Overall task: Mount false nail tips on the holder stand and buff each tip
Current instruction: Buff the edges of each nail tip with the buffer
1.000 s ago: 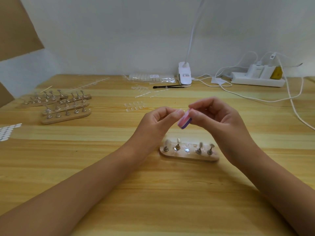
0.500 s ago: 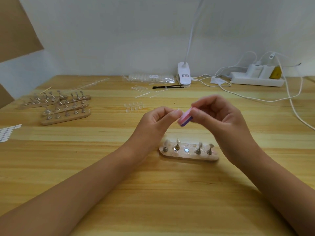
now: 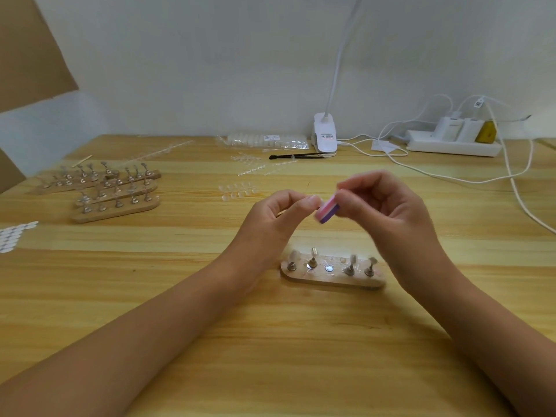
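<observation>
Pink-purple buffer block [image 3: 328, 210] pinched in right hand [image 3: 388, 212], touching fingertips of left hand [image 3: 276, 227]. Left thumb and forefinger closed on small item [image 3: 313, 201], too small to identify. Holder stand [image 3: 331, 275] on tabletop [image 3: 270, 341] just below hands, four pegs up. Spare stands [image 3: 114, 194] well left of left hand.

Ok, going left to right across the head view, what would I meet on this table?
From the left: white round stickers → spare holder stands → left hand → buffer block → right hand → power strip. The holder stand under the hands and the lamp clip overlap others, so they are left out.
</observation>
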### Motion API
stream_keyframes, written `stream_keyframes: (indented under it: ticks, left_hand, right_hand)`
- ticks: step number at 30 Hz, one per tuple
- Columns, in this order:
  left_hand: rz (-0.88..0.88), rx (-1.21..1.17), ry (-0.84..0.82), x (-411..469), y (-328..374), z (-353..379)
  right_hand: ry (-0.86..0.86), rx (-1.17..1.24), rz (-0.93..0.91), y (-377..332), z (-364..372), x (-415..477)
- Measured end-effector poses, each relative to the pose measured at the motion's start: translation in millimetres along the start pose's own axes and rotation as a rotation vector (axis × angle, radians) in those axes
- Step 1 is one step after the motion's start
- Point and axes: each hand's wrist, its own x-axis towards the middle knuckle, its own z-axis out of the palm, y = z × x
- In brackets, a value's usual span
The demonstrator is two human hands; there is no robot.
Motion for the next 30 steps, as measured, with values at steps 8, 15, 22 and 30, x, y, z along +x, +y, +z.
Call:
stream_keyframes:
  ticks: [8,15,22,30]
  left_hand:
    - [0.019,-0.018,0.02,-1.0,3.4,0.0]
    - [0.02,-0.033,0.011,-0.7,1.5,0.4]
    - [0.012,-0.035,0.014,-0.4,2.4,-0.2]
    - [0.005,-0.051,0.031,0.3,2.0,-1.2]
  right_hand:
    - [0.036,0.037,0.008,0.6,-0.3,0.3]
    - [0.003,0.061,0.046,0.5,2.0,-0.7]
    - [0.008,0.064,0.054,-2.7,0.1,-0.8]
    - [0.003,0.065,0.05,-4.4,0.3,-1.6]
